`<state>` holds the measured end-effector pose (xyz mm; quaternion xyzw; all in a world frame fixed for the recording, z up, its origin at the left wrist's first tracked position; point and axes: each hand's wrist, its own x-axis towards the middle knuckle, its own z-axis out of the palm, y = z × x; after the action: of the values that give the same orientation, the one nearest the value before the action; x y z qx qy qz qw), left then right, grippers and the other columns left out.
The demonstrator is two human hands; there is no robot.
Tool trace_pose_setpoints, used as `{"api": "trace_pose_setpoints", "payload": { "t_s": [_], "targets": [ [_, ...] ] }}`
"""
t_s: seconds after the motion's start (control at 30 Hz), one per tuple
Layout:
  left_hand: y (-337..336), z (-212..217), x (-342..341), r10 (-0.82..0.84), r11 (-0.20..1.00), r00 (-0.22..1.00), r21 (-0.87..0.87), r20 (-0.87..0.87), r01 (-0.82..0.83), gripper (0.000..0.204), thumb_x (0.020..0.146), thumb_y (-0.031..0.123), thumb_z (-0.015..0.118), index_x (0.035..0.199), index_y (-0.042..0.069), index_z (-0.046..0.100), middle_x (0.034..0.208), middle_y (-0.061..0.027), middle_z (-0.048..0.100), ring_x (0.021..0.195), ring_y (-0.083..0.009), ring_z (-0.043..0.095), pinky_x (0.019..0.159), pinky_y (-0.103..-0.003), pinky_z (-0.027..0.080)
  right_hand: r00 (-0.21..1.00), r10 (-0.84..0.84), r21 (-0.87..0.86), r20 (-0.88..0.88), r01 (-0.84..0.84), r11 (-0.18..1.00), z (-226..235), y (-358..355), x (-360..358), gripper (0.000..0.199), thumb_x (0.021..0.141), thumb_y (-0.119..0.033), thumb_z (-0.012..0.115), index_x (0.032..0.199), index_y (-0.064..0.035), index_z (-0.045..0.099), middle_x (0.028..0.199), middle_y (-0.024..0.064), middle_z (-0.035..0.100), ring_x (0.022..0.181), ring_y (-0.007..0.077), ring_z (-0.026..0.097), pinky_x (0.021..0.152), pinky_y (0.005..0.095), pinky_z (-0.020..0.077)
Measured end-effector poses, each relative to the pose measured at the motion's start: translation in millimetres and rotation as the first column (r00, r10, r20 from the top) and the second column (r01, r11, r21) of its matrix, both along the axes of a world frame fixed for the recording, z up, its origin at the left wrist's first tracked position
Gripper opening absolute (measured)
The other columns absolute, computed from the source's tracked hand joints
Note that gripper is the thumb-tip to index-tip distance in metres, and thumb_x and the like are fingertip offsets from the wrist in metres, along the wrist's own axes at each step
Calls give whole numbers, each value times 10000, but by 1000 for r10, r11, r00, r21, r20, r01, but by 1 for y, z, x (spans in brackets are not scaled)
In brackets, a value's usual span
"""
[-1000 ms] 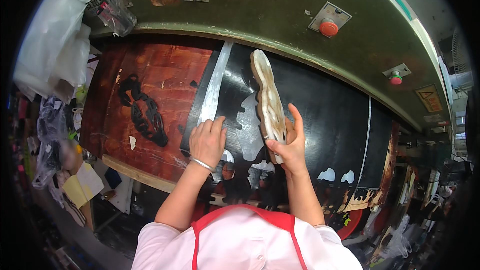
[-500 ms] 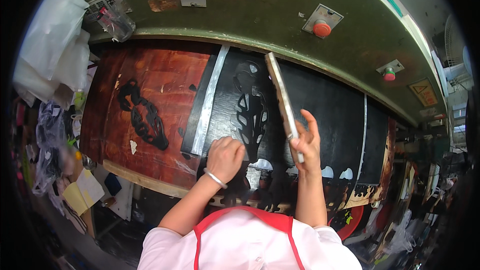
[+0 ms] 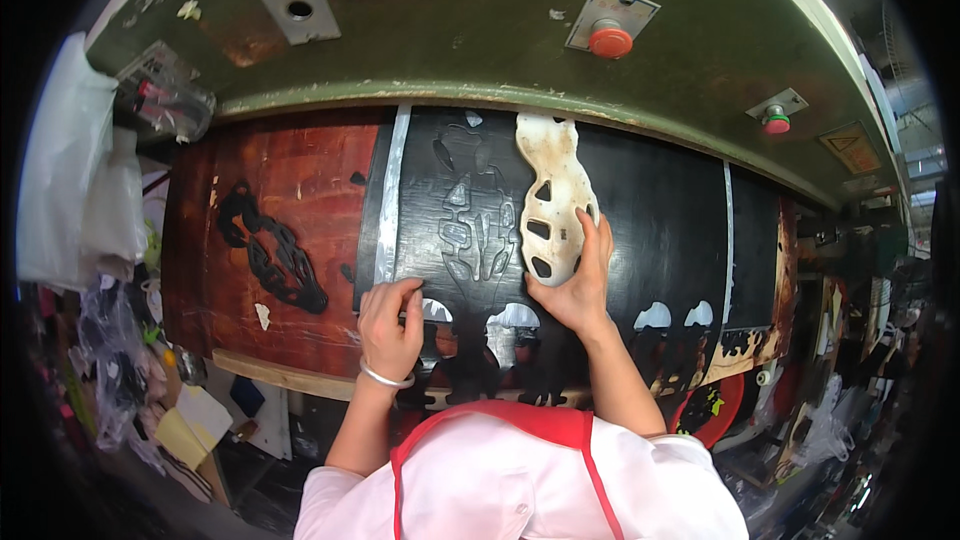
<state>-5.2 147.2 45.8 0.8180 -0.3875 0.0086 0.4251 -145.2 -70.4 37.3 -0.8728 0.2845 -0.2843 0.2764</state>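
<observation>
Over the black sheet [image 3: 660,230], the white cut-out plate [image 3: 566,202] looks stiff and fairly light, best taken by its edges, as the right hand [image 3: 580,294] clasps its near end, the left hand [image 3: 390,330] half-curled, seemingly empty

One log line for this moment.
right hand: gripping white plate | left hand: near pale strip | white plate: over black sheet | black cut-out: on reddish board

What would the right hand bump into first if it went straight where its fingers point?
Beyond the white piece it holds, the right hand would probably meet the green beam first, or slip underneath; the beam's height is unclear.
</observation>
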Motion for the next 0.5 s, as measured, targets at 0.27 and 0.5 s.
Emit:
{"api": "trace_pose_setpoints", "payload": {
  "t_s": [0.27,0.5],
  "targets": [
    [8,-23,15,270,944,963,190,30,-270,196,874,132,641,1037,31,599,773,-149,586,718,-348,571,658,-440,456,929,-181,364,324,55,930,13,-96,30,934,804,-233,724,1505,10,157,1464,255,309,1338,359,360,1089,455,328],
    [-43,-62,67,228,895,970,374,88,-244,302,974,248,533,763,34,571,665,-230,582,647,-428,585,583,-515,433,765,-549,-166,337,623,765,67,-250,18,915,989,-404,458,1436,175,-93,1530,382,-26,1450,465,-10,1182,487,11]
  ]
}}
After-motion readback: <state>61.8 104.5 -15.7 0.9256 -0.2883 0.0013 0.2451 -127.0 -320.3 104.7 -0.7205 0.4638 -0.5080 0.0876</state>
